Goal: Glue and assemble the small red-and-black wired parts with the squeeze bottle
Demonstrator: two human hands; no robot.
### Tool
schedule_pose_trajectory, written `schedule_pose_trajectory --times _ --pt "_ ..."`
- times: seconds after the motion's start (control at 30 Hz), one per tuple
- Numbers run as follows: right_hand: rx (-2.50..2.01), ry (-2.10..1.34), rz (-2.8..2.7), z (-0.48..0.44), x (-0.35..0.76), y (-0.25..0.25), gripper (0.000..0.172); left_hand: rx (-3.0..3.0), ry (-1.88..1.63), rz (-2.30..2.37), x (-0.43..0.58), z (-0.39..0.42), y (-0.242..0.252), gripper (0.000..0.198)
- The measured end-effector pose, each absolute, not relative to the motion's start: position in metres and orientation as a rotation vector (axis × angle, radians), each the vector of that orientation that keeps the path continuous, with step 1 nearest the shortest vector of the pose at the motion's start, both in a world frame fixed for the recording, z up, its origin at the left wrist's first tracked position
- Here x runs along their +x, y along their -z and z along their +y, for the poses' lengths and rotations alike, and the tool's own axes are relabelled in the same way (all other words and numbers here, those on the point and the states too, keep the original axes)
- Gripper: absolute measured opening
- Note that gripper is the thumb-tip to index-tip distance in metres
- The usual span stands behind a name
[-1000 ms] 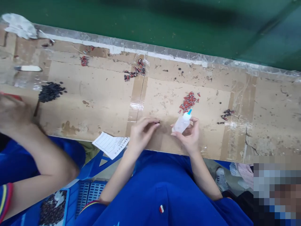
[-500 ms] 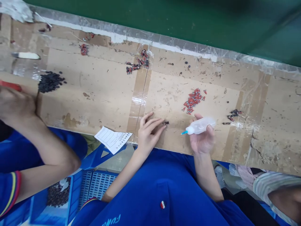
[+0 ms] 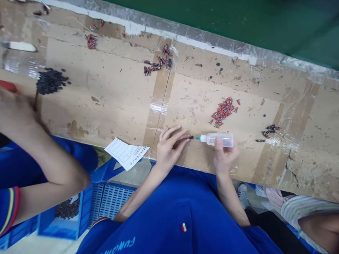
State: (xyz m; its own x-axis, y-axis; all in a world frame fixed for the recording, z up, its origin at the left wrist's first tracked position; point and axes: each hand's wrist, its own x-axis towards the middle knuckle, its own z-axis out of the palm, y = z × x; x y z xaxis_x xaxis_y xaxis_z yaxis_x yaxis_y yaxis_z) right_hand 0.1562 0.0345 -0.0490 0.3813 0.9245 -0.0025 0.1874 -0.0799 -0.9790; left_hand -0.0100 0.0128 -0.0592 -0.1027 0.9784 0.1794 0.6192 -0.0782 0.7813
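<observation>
My left hand (image 3: 171,146) pinches a small dark part (image 3: 191,137) between thumb and fingertips, just above the cardboard. My right hand (image 3: 226,155) is closed around a clear plastic squeeze bottle (image 3: 222,139) with a white cap and a thin blue tip. The bottle lies nearly level, and its tip points left at the end of the dark part; whether they touch I cannot tell. Beyond the bottle is a pile of small red parts with silvery ends (image 3: 224,111). A few dark assembled pieces (image 3: 270,131) lie to the right.
Cardboard (image 3: 119,106) covers the bench. Red and black pieces (image 3: 160,62) lie at the back, black bits (image 3: 51,81) at left. A paper slip (image 3: 127,153) overhangs the front edge. A co-worker's arm (image 3: 60,169) is at left, another person's sleeve (image 3: 304,211) at right. Blue crates (image 3: 86,211) stand below.
My right hand has turned the bottle level and brought it left, so its blue tip now meets or nearly meets the dark part. My left hand keeps its pinch. The view has shifted slightly.
</observation>
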Motion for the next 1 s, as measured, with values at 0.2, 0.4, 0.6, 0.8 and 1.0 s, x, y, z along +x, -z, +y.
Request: schedule_pose_trajectory --times 0.2,0.4,0.6,0.8,1.0 --pt "-1.594 -0.852 -1.083 0.0336 0.1572 0.0494 0.035 1.725 -1.051 1.758 -0.0096 0.0125 0.0592 0.024" --pt "-1.632 -0.862 -1.121 0.0339 0.1569 0.047 0.037 1.724 -1.054 1.756 -0.0101 0.0128 0.0587 0.022" --pt "-1.645 -0.863 -1.12 0.0346 0.1571 0.0452 0.036 1.735 -1.055 1.763 -0.0098 0.0132 0.0568 0.021" --pt "-1.625 -0.851 -1.113 0.0347 0.1567 0.0455 0.035 1.729 -1.029 1.784 -0.0092 0.0133 0.0559 0.018" --pt "-1.621 -0.854 -1.066 0.0346 0.1574 0.0469 0.037 1.773 -1.045 1.779 -0.009 0.0133 0.0567 0.02"
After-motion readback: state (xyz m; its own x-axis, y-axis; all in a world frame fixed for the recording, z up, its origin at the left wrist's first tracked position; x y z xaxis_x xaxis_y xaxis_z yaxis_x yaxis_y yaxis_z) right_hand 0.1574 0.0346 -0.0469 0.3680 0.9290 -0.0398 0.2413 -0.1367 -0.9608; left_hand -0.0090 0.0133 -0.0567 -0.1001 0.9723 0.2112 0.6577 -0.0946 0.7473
